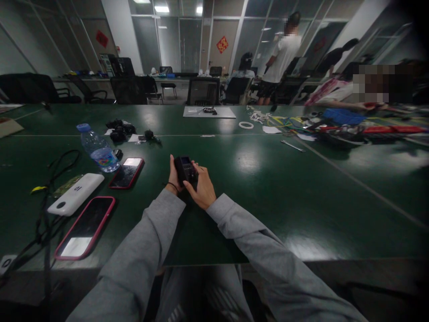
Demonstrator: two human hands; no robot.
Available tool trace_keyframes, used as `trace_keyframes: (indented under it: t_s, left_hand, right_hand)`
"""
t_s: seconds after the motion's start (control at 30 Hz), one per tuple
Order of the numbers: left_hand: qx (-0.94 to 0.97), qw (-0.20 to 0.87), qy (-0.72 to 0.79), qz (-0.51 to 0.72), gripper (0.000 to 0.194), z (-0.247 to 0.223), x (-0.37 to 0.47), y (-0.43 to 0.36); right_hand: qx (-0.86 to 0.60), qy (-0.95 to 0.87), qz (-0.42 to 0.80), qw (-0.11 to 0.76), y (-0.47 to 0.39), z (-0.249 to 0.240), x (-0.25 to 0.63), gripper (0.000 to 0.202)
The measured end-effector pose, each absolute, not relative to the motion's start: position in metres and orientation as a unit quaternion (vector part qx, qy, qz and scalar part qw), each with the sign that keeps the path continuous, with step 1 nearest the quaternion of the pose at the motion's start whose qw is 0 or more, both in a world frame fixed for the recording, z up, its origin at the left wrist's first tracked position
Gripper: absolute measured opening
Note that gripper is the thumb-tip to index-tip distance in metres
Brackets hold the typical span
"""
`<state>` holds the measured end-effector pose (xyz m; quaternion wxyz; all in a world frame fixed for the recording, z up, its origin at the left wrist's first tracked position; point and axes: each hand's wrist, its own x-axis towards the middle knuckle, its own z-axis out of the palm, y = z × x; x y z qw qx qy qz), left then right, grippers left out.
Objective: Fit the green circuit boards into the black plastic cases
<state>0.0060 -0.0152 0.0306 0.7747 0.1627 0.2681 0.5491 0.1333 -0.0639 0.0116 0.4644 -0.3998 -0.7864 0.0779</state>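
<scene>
A black handheld device (185, 169) with a small screen and buttons is held up over the near middle of the green table. My left hand (173, 175) wraps round its left side, the palm partly hidden behind it. On the right side, my right hand (202, 185) grips the device, with the thumb at its lower end and the fingers by its buttons. Left of my hands lies a phone in a red case (127, 173). Nearer to me are a pink-cased phone (86, 228) and a white power bank (76, 194).
A water bottle (98, 150) stands at the left, near black cables (45, 223). Small black parts (119, 130) lie farther back. At the right are a wrench (292, 146), a tape roll (246, 125) and a blue bin (343, 116) among wires. Other people are beyond.
</scene>
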Motion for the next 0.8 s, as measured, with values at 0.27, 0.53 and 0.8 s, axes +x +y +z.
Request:
trace_keyframes:
  t_s: [0.27,0.53,0.8]
  left_hand:
    - [0.176,0.791,0.28,0.514,0.086,0.037,0.012,-0.019]
    - [0.182,0.767,0.25,0.563,0.09,0.027,0.013,-0.015]
    - [0.126,0.77,0.203,0.592,0.088,0.026,-0.001,-0.011]
  right_hand:
    - [-0.427,-0.782,0.125,0.436,-0.064,0.004,0.13,0.073]
    - [-0.417,-0.783,0.117,0.446,-0.062,0.005,0.13,0.067]
    - [-0.414,-0.722,0.012,0.554,-0.061,0.024,0.143,0.068]
